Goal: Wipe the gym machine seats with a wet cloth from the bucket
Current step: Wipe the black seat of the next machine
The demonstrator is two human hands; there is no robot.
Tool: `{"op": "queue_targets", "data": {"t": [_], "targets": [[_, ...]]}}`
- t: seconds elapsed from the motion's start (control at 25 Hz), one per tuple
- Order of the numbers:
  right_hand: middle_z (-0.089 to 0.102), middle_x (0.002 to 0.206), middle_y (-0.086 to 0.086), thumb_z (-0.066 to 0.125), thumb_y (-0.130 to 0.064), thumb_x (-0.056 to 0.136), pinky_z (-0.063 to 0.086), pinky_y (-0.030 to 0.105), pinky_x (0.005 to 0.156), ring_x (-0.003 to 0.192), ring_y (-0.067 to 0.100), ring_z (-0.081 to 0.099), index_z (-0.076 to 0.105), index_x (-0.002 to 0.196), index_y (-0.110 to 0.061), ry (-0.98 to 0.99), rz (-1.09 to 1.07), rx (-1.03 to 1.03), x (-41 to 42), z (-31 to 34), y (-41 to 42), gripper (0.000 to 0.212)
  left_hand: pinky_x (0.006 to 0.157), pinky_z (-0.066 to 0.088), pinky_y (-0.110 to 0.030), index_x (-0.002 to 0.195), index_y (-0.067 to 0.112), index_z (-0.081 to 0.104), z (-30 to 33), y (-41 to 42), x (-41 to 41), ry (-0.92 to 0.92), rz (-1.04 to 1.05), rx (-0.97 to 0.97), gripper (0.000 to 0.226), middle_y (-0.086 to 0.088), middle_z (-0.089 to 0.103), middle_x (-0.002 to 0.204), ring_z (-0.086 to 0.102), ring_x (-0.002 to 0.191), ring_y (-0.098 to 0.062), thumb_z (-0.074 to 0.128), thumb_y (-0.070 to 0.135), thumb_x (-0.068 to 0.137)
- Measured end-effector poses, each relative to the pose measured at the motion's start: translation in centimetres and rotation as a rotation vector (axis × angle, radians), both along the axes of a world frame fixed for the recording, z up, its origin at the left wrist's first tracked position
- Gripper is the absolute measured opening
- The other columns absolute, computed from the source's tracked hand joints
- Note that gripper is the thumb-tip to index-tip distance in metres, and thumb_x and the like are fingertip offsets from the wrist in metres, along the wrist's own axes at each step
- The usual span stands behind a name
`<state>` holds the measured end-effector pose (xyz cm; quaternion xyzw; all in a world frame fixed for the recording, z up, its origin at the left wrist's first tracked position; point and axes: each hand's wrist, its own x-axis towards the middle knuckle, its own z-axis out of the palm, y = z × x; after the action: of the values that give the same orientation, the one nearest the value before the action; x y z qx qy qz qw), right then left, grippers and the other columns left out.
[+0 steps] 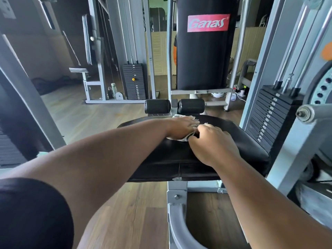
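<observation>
A gym floor point(125, 212) of brown wood-grain planks runs under grey-painted steel machine frames. In the middle stands a wide seat point(242, 139), padded in smooth black vinyl with rounded corners and a stitched seam down its near edge, bolted on a grey square-tube post point(177, 196). Beyond its far edge sit two short black cylindrical roller pads point(157, 106), and behind them rises a tall black back pad point(204, 60) with a red label point(208, 23) reading "Ganas" in pale slanted letters. A stack of flat black weight plates point(269, 115) with small pale number tags, too small to read, stands by the seat's right edge; another stack point(134, 81) with a yellow pin knob stands further back on the left.

A crumpled whitish cloth point(186, 138) lies on the seat near its far edge, mostly hidden under the hands. The left hand point(181, 126) rests on it palm down with the fingers point(193, 121) stretched nearly flat, pressing it to the vinyl. The right hand point(213, 142) sits just beside it, touching, its fingers curled inward and seemingly pinching the cloth's edge, though the fingertips are hidden.
</observation>
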<state>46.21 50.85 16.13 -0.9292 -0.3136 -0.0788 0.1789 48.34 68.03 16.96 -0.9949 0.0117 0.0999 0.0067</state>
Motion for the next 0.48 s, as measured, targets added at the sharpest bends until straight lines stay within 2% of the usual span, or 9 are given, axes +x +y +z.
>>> {"op": "queue_targets", "data": {"t": [0.08,0.16,0.24,0.32,0.36,0.48], "targets": [[0.057,0.107,-0.001,0.035,-0.034,0.091,0.031,0.039,0.079,0.091,0.024,0.044,0.056,0.097,-0.02,0.005,-0.005,-0.011,0.1,0.1,-0.1,0.026,0.12,0.002,-0.031,0.155,0.006,0.026,0.4,0.5,-0.2,0.019,0.08,-0.081,0.049,-0.008,0.016,0.164,0.008,0.153,-0.023,0.023,0.023,0.109],[0.057,0.112,-0.003,0.035,-0.035,0.093,0.03,0.037,0.08,0.091,0.022,0.042,0.058,0.105,-0.021,0.025,-0.006,-0.025,0.0,0.2,-0.3,0.029,0.118,0.018,-0.035,0.14,0.001,0.045,0.6,3.1,-1.0,-0.037,0.185,-0.106,0.042,-0.01,0.037,0.153,0.03,0.145,-0.03,0.025,0.019,0.108],[0.056,0.12,-0.004,0.035,-0.037,0.096,0.029,0.036,0.081,0.094,0.021,0.04,0.058,0.115,-0.023,0.041,-0.006,-0.04,-0.1,0.3,-0.4,0.033,0.109,0.029,-0.035,0.128,0.001,0.054,0.5,5.9,-2.8,-0.056,0.378,-0.181,0.039,-0.013,0.048,0.143,0.045,0.131,-0.029,0.026,0.019,0.108],[0.055,0.129,-0.005,0.034,-0.038,0.096,0.029,0.036,0.083,0.101,0.021,0.043,0.056,0.123,-0.023,0.039,-0.005,-0.052,-0.1,0.3,-0.4,0.037,0.107,0.033,-0.037,0.122,0.009,0.054,0.6,7.9,-5.3,-0.116,0.445,-0.218,0.037,-0.017,0.051,0.141,0.05,0.118,-0.026,0.024,0.025,0.107],[0.055,0.132,-0.005,0.034,-0.038,0.096,0.029,0.036,0.084,0.105,0.021,0.044,0.055,0.125,-0.024,0.039,-0.002,-0.057,0.0,0.2,-0.4,0.039,0.106,0.035,-0.039,0.12,0.014,0.052,0.8,8.5,-6.8,-0.116,0.455,-0.158,0.035,-0.02,0.05,0.14,0.049,0.115,-0.026,0.023,0.03,0.107],[0.054,0.136,-0.004,0.032,-0.038,0.096,0.029,0.036,0.085,0.117,0.023,0.047,0.054,0.13,-0.024,0.043,0.002,-0.069,-0.2,0.1,-0.3,0.043,0.106,0.036,-0.042,0.134,0.012,0.049,0.5,9.3,-11.1,-0.097,0.549,-0.088,0.054,-0.022,0.047,0.143,0.047,0.124,-0.034,0.025,0.046,0.1]]}}
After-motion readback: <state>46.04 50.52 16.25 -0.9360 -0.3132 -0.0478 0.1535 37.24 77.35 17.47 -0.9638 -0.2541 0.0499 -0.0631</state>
